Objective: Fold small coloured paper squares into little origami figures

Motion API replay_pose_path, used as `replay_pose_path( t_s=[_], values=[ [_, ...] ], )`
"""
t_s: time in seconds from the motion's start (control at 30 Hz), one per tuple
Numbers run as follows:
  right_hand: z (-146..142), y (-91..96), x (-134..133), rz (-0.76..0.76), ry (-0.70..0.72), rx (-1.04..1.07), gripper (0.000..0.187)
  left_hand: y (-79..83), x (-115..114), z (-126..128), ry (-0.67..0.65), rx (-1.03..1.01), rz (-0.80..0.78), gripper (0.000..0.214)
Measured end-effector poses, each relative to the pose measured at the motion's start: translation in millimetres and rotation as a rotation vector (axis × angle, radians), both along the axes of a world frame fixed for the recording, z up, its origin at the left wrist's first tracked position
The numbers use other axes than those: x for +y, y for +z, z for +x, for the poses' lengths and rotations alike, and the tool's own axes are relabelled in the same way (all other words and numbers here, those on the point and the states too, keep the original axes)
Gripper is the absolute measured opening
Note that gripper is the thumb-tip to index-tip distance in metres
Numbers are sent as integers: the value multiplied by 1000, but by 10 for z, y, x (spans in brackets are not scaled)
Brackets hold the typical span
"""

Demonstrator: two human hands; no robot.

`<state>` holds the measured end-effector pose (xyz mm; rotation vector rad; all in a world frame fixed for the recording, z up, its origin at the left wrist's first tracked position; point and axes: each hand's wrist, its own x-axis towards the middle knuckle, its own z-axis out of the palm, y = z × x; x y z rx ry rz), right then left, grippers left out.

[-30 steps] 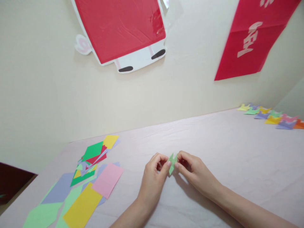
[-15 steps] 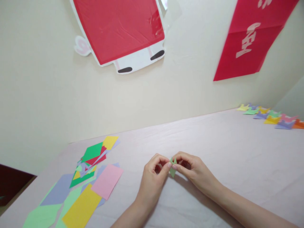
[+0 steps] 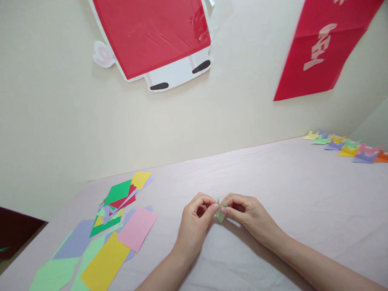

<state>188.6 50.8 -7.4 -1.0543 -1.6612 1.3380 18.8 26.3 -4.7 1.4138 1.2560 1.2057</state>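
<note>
Paper (image 3: 221, 217) — pale green, folded to points — sits between our two hands in the head view, over the pale cloth (image 3: 260, 173). Our left hand (image 3: 194, 220) pinches one side with thumb and fingertips; our right hand (image 3: 252, 214) pinches the other. Loose coloured sheets (image 3: 106, 260) overlap to our left, and small folded shapes (image 3: 348, 151) line the far right.

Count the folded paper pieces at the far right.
10 visible. Front row, left to right: pale yellow, green, purple, yellow, second purple. Back row: third purple, amber, second green, pink, and orange, partly cut off by the picture's edge. More may be hidden.
</note>
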Motion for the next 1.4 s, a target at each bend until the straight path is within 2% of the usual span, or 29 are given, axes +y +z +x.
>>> replay_pose_path(
  t_s=[0.37,0.53,0.73,0.9,1.0,1.1,1.23,1.4],
  values=[
    [-23,-3,-21,42,24,-29,27,2,-25,47,-5,-50,-66,17],
    [-21,-21,-11,82,15,-52,28,55,-60,75,-24,48,-64,20],
    [-15,-53,-5,103,8,-76,30,47,-82,66,-18,132,-37,17],
    [-13,-40,14,35,10,-3,28,74,-118,46,-11,238,77,18],
    [2,-19,36,4,1,19,25,86,-111,33,38,256,113,16],
    [23,2,39,20,-13,-13,24,79,-84,24,64,233,92,15],
    [28,14,16,28,-17,-21,27,52,-61,28,4,155,11,17],
    [4,-16,6,-5,10,22,29,34,-61,32,11,161,22,24]
  ],
)
